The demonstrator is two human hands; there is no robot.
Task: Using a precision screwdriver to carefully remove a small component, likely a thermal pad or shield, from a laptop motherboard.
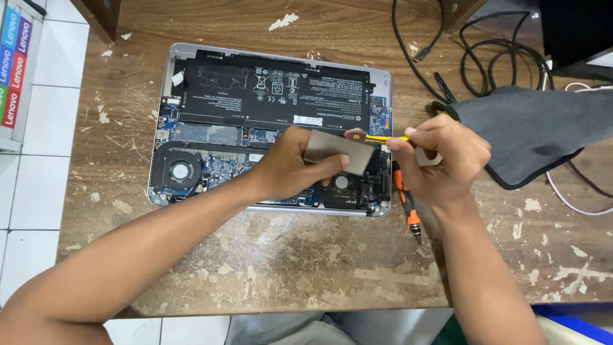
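An opened silver laptop [167, 64] lies bottom-up on the worn wooden table [287, 262], showing its black battery [268, 86], blue circuit board and a round fan [181, 171]. My left hand [287, 167] holds a flat grey metal plate [340, 151] above the board's right half. My right hand [440, 160] grips a thin yellow tool with a red tip [359, 135], and the tip touches the plate's upper edge.
An orange-and-black screwdriver [407, 204] lies beside the laptop's right edge. A dark grey cloth [536, 131] sits at the right, with black cables [485, 57] and a white cable behind it. White floor tiles lie to the left.
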